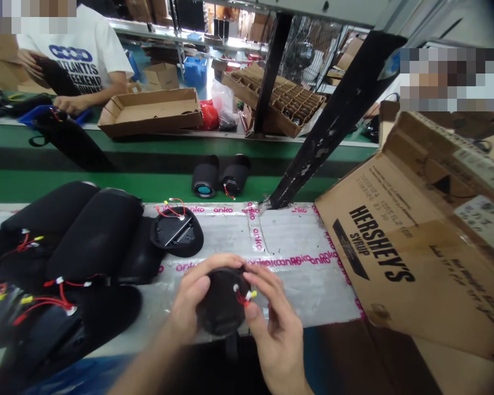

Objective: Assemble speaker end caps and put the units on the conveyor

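Between my two hands is a black cylindrical speaker body [221, 307], held at the near edge of the tape-covered bench. Red wires with white and yellow connectors [243, 296] come out of its face. My left hand [191, 293] curves around its left side and top. On the right side, my right hand [274, 318] grips it, the thumb close to the connectors. Just beyond, another black speaker body [177, 233] lies with its open end and wires facing up. Several more black speaker bodies [94, 236] are piled to the left, some with red wires showing.
A Hershey's syrup carton [382, 247] stands at the right. Two small black speakers [206, 176] sit on the green conveyor [156, 184]. A slanted black post [325, 131] rises beyond the bench. Across the line, a person [78, 60] handles a dark piece near an open cardboard tray [152, 112].
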`<state>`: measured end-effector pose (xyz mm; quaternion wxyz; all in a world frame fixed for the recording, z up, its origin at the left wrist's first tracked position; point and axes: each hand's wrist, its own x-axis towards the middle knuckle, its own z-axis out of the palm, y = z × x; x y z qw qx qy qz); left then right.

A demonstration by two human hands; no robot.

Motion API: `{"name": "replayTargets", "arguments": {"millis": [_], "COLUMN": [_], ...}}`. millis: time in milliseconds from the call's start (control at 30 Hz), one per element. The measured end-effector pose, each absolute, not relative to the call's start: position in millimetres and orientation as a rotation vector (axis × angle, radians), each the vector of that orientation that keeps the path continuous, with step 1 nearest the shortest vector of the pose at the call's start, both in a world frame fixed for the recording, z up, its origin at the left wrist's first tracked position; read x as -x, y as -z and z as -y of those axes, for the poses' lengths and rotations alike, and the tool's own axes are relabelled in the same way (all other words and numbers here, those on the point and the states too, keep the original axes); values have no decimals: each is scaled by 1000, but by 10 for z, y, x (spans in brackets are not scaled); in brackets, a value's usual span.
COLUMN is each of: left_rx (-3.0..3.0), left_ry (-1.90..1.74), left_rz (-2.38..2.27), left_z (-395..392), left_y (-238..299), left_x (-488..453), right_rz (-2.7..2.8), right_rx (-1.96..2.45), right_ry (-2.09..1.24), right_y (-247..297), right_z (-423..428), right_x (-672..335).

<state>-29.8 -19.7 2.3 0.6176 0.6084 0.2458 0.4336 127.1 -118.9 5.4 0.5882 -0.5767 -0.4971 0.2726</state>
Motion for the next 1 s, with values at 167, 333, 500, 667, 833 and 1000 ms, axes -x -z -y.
{"name": "replayTargets", "arguments": {"millis": [167,333,500,667,833,1000], "left_rx": [-1336,-1383,-1459,-1529,-1653,-1798], "left_ry": [-854,-752,-731,-659,-674,-1025], "left_rz": [-487,-470,-481,-448,-463,-565], "left_z": [-86,-130,-116,-152,-156,-71], "left_y": [-113,-164,-160,-189,-215,-125], "left_x": [142,76,101,133,100,165], "right_rz": [1219,1322,1329,1299,1170,952], "right_rx": [1244,1217,1205,1165,1170,1262], "right_ry": [-814,-758,-686,-799,-902,-785], "right_y": [-7,200,292,223,95,89], "right_z": [1093,1075,1002,930,1014,1084], "right_x": [-1637,-1842,-1850,-1963,-1837,-1564]}}
